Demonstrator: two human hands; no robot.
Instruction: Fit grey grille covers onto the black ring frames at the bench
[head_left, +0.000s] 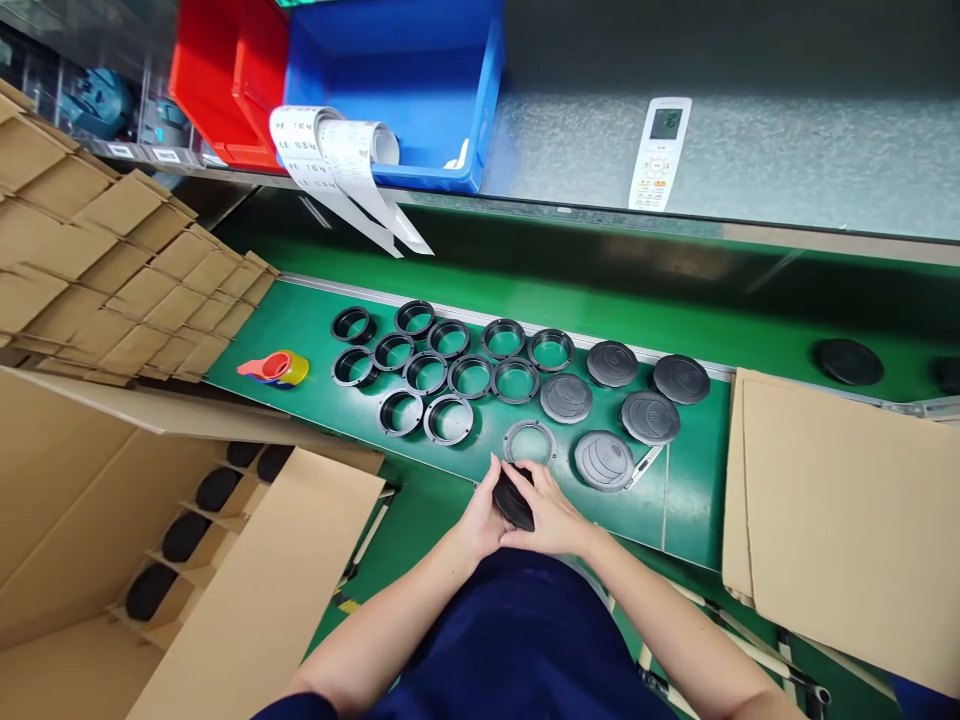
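Close to my body, at the front edge of the green table (480, 455), I hold a round black vent disc (513, 500) tilted between both hands. My left hand (481, 515) grips its left side, and my right hand (551, 510) closes over the right side and top. Just beyond my fingers lies a single ring (530, 428) on the table. Several black rings (448, 420) stand in rows to the left. To the right sit several round louvred vent discs (604, 461), with a utility knife (644, 466) beside the nearest one.
An open carton (255, 580) with black discs in dividers stands at left, cardboard dividers (112, 260) behind it. Flat cardboard (847, 510) covers the right end. Above, a shelf holds red (225, 80) and blue bins (390, 80), label strips (337, 160) and a remote (660, 150). Coloured tape rolls (279, 368) sit left.
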